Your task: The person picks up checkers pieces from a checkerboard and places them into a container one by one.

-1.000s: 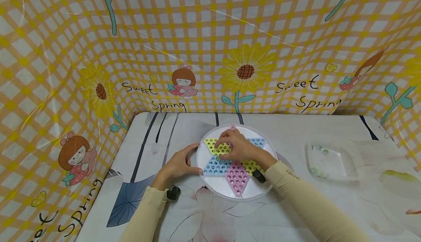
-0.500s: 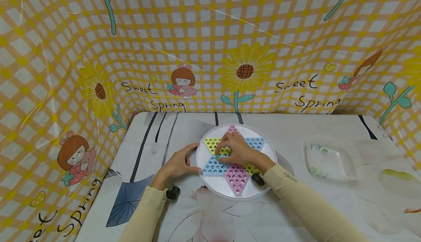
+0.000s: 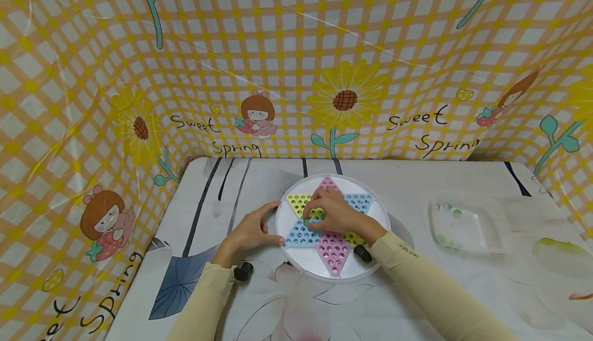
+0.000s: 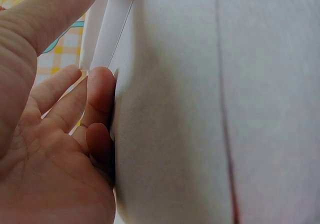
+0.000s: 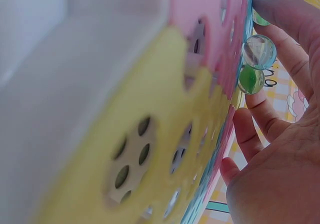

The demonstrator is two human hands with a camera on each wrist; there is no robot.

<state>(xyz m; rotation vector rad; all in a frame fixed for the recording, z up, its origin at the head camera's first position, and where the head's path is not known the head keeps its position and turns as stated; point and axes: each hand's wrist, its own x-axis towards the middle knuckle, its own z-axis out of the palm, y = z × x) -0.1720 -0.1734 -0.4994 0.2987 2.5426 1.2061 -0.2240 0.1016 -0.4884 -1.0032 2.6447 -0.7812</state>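
Observation:
A round white Chinese checkers board (image 3: 366, 266) with a yellow, blue and pink star of holes lies on the table. My left hand (image 3: 247, 230) rests at its left rim, thumb and fingers spread apart and touching the edge. Over the star's left part, my right hand (image 3: 338, 212) pinches a green marble (image 3: 307, 221) between thumb and index finger, right at the blue section. In the right wrist view, a clear marble with white swirls (image 5: 259, 52) and another green marble (image 5: 251, 80) sit on the board under the palm.
To the right stands a transparent plastic box (image 3: 472, 251) with several green marbles (image 3: 447, 242) in it. A printed cloth covers the table (image 3: 259, 305). Yellow checked sheeting (image 3: 287, 37) rises behind the table and along its sides.
My right hand has shifted slightly, and its index finger has come down to the marble at the blue section. The left hand stays at the rim.

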